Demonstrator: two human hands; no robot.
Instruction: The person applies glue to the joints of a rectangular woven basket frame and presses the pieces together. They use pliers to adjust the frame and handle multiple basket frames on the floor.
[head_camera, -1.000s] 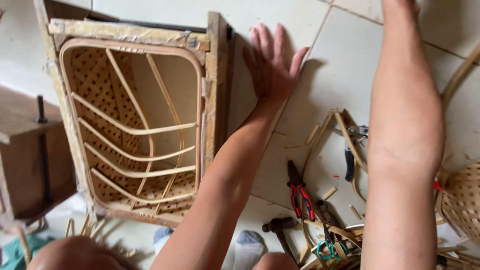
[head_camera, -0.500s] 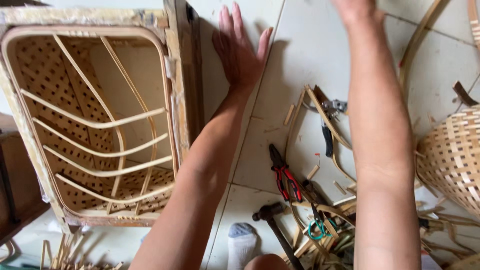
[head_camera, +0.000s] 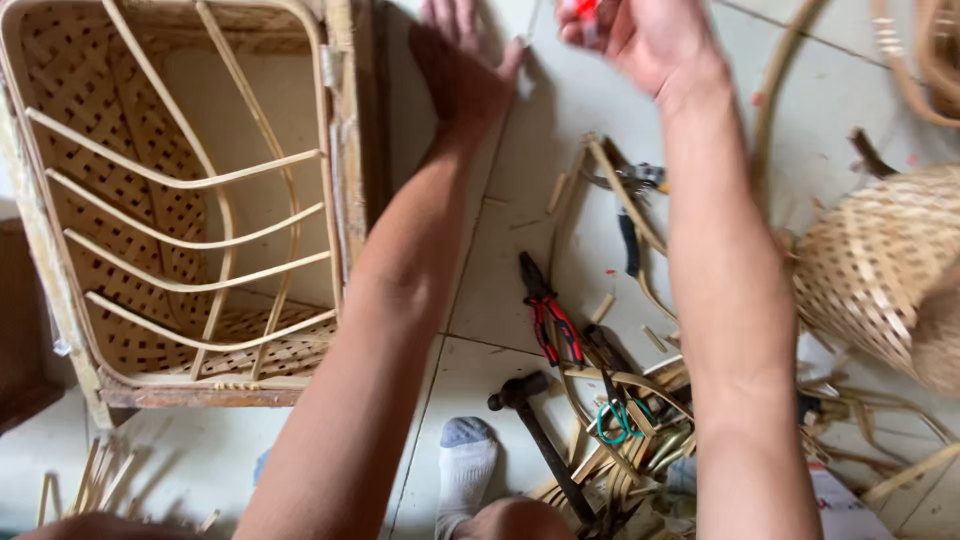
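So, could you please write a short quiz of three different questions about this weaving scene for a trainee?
1. True or false: the left hand lies flat with its fingers spread beside the woven rattan frame.
2. Which tool lies on the tiled floor between the two forearms? A) red-handled pliers B) a saw C) a paintbrush
3. Fill in: the hammer lies next to a foot in a white ____.

Key: 1 true; 2 A; 3 sock. The right hand holds something small and red, too blurred to name.
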